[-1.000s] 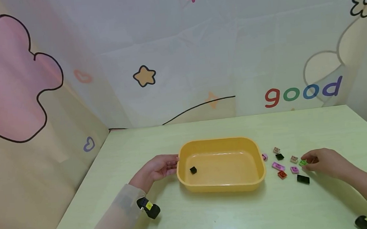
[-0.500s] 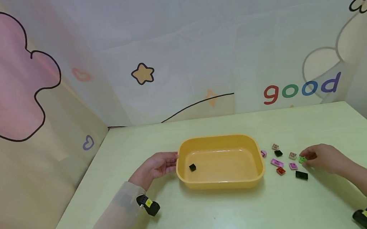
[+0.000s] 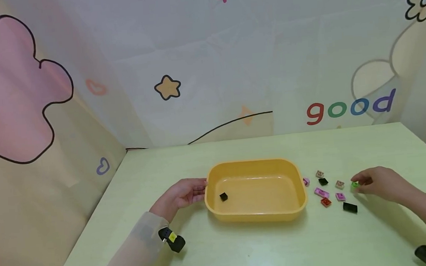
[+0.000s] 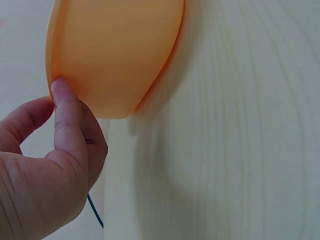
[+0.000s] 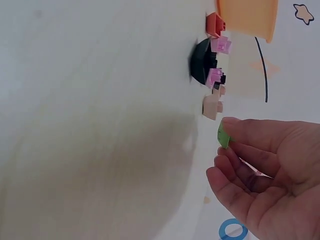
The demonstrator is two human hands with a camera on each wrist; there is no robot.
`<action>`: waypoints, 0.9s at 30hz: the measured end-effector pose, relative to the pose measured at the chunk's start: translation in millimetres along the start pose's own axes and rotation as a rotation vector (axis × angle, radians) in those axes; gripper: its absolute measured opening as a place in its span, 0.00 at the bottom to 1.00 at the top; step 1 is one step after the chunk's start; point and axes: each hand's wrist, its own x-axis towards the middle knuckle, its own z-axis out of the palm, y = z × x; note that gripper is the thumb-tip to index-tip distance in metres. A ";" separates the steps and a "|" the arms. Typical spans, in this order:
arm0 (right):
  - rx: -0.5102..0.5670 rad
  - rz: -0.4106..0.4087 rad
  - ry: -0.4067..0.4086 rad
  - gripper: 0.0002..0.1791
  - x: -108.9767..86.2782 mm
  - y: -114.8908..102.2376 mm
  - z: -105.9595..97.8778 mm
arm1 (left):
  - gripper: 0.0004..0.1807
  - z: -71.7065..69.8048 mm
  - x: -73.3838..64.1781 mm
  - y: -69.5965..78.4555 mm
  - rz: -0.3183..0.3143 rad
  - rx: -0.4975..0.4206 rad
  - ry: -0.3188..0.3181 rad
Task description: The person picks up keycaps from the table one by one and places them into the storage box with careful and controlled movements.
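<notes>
My left hand (image 3: 185,192) pinches the left rim of a yellow plastic tub (image 3: 257,218). In the left wrist view, thumb and fingertips meet on the rim of the tub (image 4: 115,55). One small black toy brick (image 3: 223,197) lies inside, toward the left. Right of the tub, my right hand (image 3: 380,184) pinches a small green toy brick (image 3: 355,185) between thumb and forefinger. The right wrist view has the green brick (image 5: 223,136) at the fingertips, with the other fingers loosely curled. Nearest to it on the table is a beige brick (image 3: 339,185).
Between tub and right hand lie several bricks: a pink long one (image 3: 321,192), a red one (image 3: 325,202), a pink square one (image 3: 340,197) and a black long one (image 3: 350,208). Farther back are a beige brick (image 3: 319,174) and a black one (image 3: 323,181). A printed cloth (image 3: 208,66) hangs behind the table.
My right hand has closed on the green brick and shifted it slightly right, away from the beige brick. The left hand and the tub stay in place; the head view tilts a little.
</notes>
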 end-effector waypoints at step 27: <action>0.021 -0.029 -0.020 0.22 14.9 -25.7 -58.2 | 0.26 1.6 -2.6 0.5 0.011 0.026 -0.009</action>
